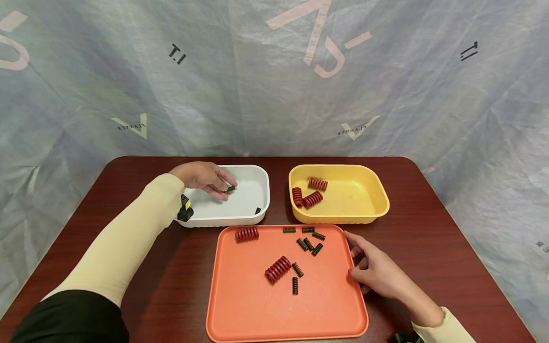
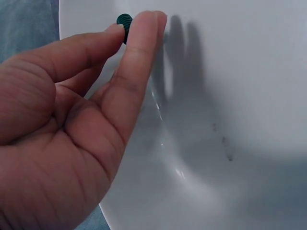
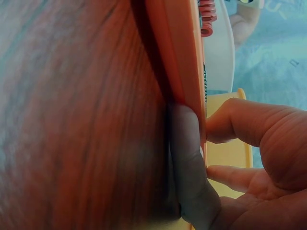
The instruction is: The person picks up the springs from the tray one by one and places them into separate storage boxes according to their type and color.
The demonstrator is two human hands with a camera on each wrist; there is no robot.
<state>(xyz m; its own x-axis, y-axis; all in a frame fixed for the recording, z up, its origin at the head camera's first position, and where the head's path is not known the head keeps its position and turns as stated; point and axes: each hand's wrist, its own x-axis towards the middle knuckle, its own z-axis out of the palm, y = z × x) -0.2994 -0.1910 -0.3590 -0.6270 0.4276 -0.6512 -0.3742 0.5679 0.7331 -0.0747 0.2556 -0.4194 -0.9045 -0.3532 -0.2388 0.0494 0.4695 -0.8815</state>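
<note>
My left hand [image 1: 205, 177] reaches over the white bin [image 1: 248, 178] and pinches a small dark green coil spring [image 2: 124, 23] between thumb and fingertips. Another small green spring [image 1: 258, 210] lies in that bin's near right corner. At the right side of the orange tray [image 1: 253, 309], my right hand [image 1: 379, 271] grips the rim; the right wrist view shows a finger [image 3: 188, 139] along its outer side. On the tray lie several small green springs [image 1: 295, 286] and two thick red springs, one near the middle [image 1: 278, 269] and one at the far left [image 1: 247, 234].
Right of the white bin stands a yellow bin [image 1: 356, 193] with three red springs [image 1: 313, 199] toward its left side. Both bins sit behind the tray on a dark red wooden table [image 1: 429, 228]. A printed grey sheet [image 1: 257, 95] hangs behind the table.
</note>
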